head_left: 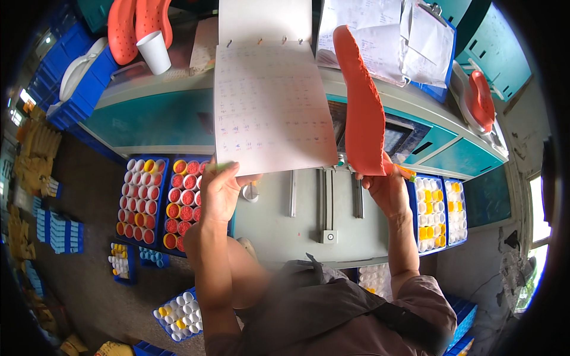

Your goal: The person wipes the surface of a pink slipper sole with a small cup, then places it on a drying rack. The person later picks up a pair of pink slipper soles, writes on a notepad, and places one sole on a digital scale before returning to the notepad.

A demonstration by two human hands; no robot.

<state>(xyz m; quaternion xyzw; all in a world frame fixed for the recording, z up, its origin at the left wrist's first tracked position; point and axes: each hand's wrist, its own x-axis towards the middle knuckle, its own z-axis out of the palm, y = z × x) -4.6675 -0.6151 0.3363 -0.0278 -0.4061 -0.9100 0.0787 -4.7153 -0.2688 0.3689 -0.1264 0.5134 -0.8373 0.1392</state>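
My left hand pinches the lower edge of a ring-bound notebook, thumb on top of the handwritten page. Its upper leaf is folded back over the rings. In my right hand a coral-red shoe sole is held upright by its wide lower end, and its edge looks rough. A thin orange stick-like thing also pokes out from that hand; its kind I cannot make out. Sole and notebook are side by side, slightly apart, above a grey machine bed.
Blue crates of cups with red granules stand left of the machine bed; crates of white and yellow cups stand right. On the ledge are a white cup, red soles, a clipboard with papers and another red sole.
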